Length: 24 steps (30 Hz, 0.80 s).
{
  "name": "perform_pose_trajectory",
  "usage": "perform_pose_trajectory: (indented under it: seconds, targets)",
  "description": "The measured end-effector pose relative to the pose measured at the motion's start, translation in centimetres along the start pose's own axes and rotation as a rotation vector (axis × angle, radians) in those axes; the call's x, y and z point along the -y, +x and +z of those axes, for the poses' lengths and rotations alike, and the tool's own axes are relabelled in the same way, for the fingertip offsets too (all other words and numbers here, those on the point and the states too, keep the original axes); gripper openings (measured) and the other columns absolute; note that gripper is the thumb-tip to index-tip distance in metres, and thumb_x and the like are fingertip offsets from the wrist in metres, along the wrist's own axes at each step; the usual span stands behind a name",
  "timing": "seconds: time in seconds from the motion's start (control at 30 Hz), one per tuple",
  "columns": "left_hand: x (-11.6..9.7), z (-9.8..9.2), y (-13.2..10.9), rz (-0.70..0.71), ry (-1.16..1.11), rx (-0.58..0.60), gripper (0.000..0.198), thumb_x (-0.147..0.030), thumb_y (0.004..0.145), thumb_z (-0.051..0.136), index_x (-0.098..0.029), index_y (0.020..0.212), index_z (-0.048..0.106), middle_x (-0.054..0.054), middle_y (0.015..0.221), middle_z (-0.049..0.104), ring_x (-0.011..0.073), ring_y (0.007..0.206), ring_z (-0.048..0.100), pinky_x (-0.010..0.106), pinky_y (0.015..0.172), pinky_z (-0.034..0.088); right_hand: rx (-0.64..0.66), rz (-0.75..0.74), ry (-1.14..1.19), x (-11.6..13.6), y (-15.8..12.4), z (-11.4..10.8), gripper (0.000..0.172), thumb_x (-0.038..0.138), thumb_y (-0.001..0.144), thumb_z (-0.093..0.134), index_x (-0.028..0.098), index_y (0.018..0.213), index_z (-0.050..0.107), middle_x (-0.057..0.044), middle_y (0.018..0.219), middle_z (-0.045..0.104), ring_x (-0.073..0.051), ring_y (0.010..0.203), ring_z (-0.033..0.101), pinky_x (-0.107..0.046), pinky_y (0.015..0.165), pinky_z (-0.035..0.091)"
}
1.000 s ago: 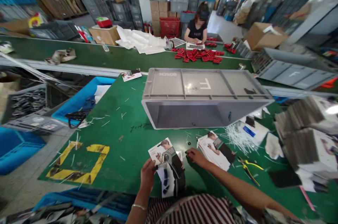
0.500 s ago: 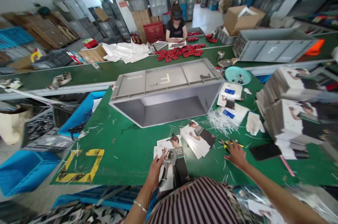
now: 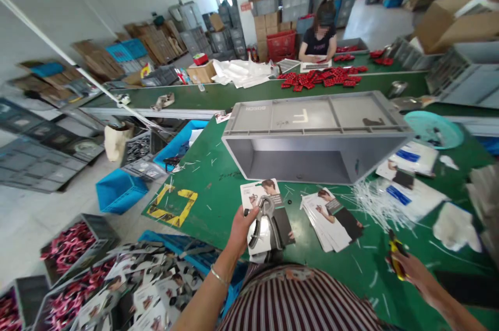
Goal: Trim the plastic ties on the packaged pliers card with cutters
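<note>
The clearest change is at the right hand [image 3: 415, 271], in the lower right of the frame: half a second ago it was spread over the pliers [image 3: 397, 258], which lay on the table [image 3: 210, 227], and now its fingers are closed around their yellow and black handles, with the tip pointing up. One second ago this same hand was further to the left, beside the card. The left hand [image 3: 238, 229], in the lower middle, continues to pinch the grey hand grip [image 3: 276, 229] at its metal part, against the printed card [image 3: 287, 223]; the thumb lies on top, and most of the other fingers are hidden. The card with the grip is in front of the grey box [image 3: 312, 159], near its lower edge in the frame. The small black ring [image 3: 289, 201] lies just to the right of the card. The fanned pile of cards [image 3: 325, 219] rests between the two hands, as it did half a second ago. The view has turned to the left, so the crate with pink pieces [image 3: 72, 240] has come into the lower left, while the tall paper stack [image 3: 485, 201] is now cut by the right edge.
</note>
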<state>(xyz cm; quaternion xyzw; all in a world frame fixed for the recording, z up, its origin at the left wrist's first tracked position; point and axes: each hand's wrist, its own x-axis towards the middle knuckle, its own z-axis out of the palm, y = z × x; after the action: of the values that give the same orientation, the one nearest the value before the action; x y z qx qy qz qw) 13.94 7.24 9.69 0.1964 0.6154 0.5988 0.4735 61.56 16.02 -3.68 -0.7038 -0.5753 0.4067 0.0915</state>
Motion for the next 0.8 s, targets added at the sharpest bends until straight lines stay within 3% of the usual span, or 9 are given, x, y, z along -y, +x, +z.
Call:
perform_pose_trajectory:
  seconds: [0.07, 0.17, 0.27, 0.37, 0.47, 0.6, 0.8]
  targets:
    - [-1.6, 0.0, 0.5, 0.076, 0.057, -0.006, 0.05, -0.045, 0.076, 0.075, -0.018, 0.118, 0.064, 0.01, 0.114, 0.072, 0.0227, 0.097, 0.068, 0.035, 0.09, 0.049, 0.107, 0.048, 0.347, 4.4, -2.4, 0.0, 0.028, 0.052, 0.076, 0.049, 0.028, 0.079, 0.061, -0.014, 0.08, 0.069, -0.033, 0.079, 0.07, -0.048, 0.074, 0.057]
    - [-3.8, 0.9, 1.3, 0.166, 0.181, 0.02, 0.047, -0.044, 0.077, 0.075, -0.018, 0.115, 0.065, 0.009, 0.111, 0.073, 0.0238, 0.099, 0.067, 0.035, 0.092, 0.048, 0.473, 0.042, 0.793, 13.4, -6.9, 0.1, 0.031, 0.043, 0.079, 0.065, 0.025, 0.104, 0.061, -0.008, 0.09, 0.068, -0.025, 0.081, 0.069, -0.042, 0.077, 0.059]
    - [-5.7, 2.4, 2.0, 0.224, 0.254, 0.088, 0.045, -0.043, 0.077, 0.075, -0.019, 0.114, 0.066, 0.008, 0.109, 0.073, 0.0247, 0.1, 0.066, 0.034, 0.092, 0.047, 0.984, -0.054, 0.845, 22.1, -10.1, 0.6, 0.035, 0.04, 0.088, 0.062, 0.021, 0.117, 0.056, -0.009, 0.096, 0.069, -0.022, 0.074, 0.069, -0.038, 0.065, 0.059]
    - [-7.2, 3.4, 2.5, 0.243, 0.237, 0.162, 0.046, -0.042, 0.078, 0.074, -0.019, 0.117, 0.066, 0.007, 0.113, 0.073, 0.0256, 0.103, 0.065, 0.035, 0.094, 0.047, 1.32, -0.117, 0.808, 27.3, -11.0, 1.4, 0.04, 0.039, 0.089, 0.061, 0.016, 0.121, 0.053, -0.015, 0.101, 0.07, -0.024, 0.081, 0.072, -0.035, 0.065, 0.058]
    - [-8.1, 3.5, 2.7, 0.229, 0.201, 0.225, 0.049, -0.041, 0.078, 0.074, -0.018, 0.119, 0.064, 0.008, 0.115, 0.072, 0.0269, 0.106, 0.065, 0.036, 0.095, 0.047, 1.443, -0.14, 0.819, 29.3, -10.4, 2.3, 0.041, 0.039, 0.09, 0.06, 0.013, 0.121, 0.052, -0.018, 0.104, 0.07, -0.026, 0.085, 0.073, -0.035, 0.067, 0.058]
    - [-8.4, 3.1, 2.7, 0.256, 0.189, 0.279, 0.049, -0.04, 0.078, 0.074, -0.018, 0.12, 0.064, 0.008, 0.119, 0.071, 0.0278, 0.11, 0.064, 0.036, 0.097, 0.046, 1.493, -0.123, 0.833, 30.1, -9.1, 2.9, 0.042, 0.039, 0.092, 0.057, 0.013, 0.124, 0.051, -0.02, 0.105, 0.07, -0.027, 0.088, 0.072, -0.033, 0.065, 0.057]
    - [-8.0, 2.9, 3.4, 0.238, 0.186, 0.307, 0.051, -0.041, 0.077, 0.075, -0.017, 0.121, 0.063, 0.009, 0.121, 0.07, 0.0289, 0.11, 0.064, 0.036, 0.097, 0.046, 1.452, -0.082, 0.836, 29.5, -8.0, 3.6, 0.038, 0.04, 0.092, 0.055, 0.012, 0.118, 0.054, -0.007, 0.078, 0.066, -0.015, 0.059, 0.066, -0.02, 0.047, 0.048]
